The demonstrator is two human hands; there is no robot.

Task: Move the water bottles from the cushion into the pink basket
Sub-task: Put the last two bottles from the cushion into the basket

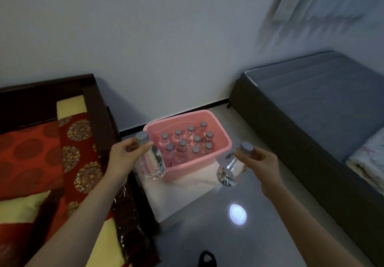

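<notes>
Holding, head view: left hand point(124, 152) clamped on the neck of one water bottle point(151, 162), just left of the pink basket point(220, 142); right hand point(260, 160) clamped on a second bottle point(230, 168), right of it. Basket on floor point(207, 214), capped bottles point(188, 142) upright inside. Red patterned cushion point(31, 152) at left.

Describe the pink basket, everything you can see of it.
The pink basket is a rectangular tub of what looks like smooth plastic, with a rolled rim and walls that taper downward. It stands upright on a pale sheet on the floor, near the wall, between the wooden seat and the grey bed. Inside stand ten bottles, upright with grey caps, filling much of it. The left hand's bottle overlaps its near left corner in the picture; whether they touch cannot be told.
</notes>
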